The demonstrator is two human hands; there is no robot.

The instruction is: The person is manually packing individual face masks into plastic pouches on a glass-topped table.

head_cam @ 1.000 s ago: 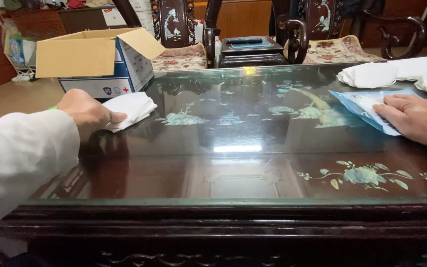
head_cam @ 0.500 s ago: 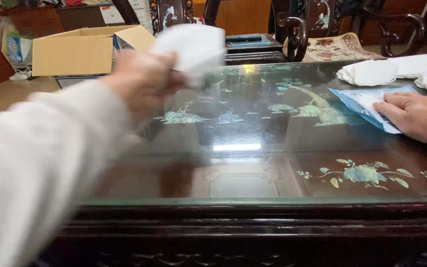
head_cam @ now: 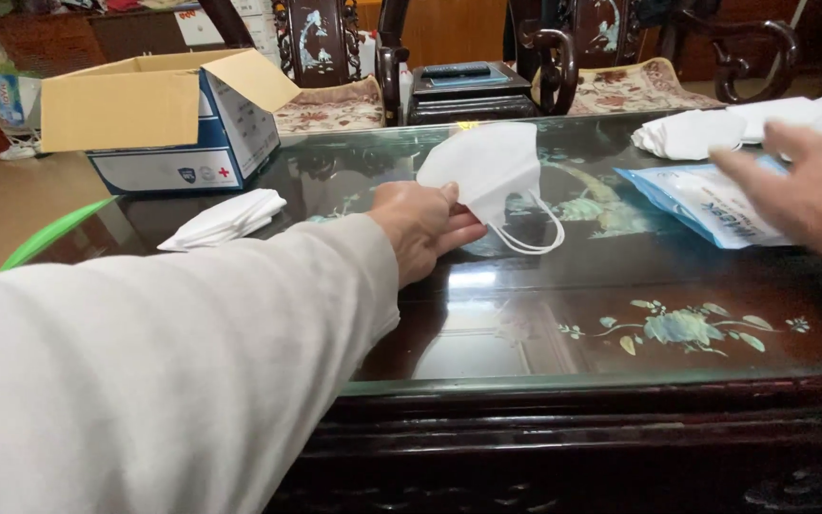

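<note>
My left hand point(head_cam: 422, 227) reaches across the dark glass-topped table point(head_cam: 544, 314) and holds a white folded face mask point(head_cam: 487, 169) by its lower edge, ear loops dangling. My right hand point(head_cam: 806, 195) hovers blurred at the right, fingers spread, just above a blue-and-white plastic pouch point(head_cam: 692, 202); it holds nothing. A small stack of white masks point(head_cam: 225, 219) lies at the left of the table.
An open cardboard box point(head_cam: 159, 119) with blue-white sides stands at the back left. More white masks point(head_cam: 744, 126) are piled at the back right. Carved wooden chairs point(head_cam: 563, 57) with patterned cushions stand behind the table. A green strip point(head_cam: 54, 231) lies at the left edge.
My left hand lifted one mask off the left stack and carried it rightward to the table's middle. My right hand rose off the blue pouch.
</note>
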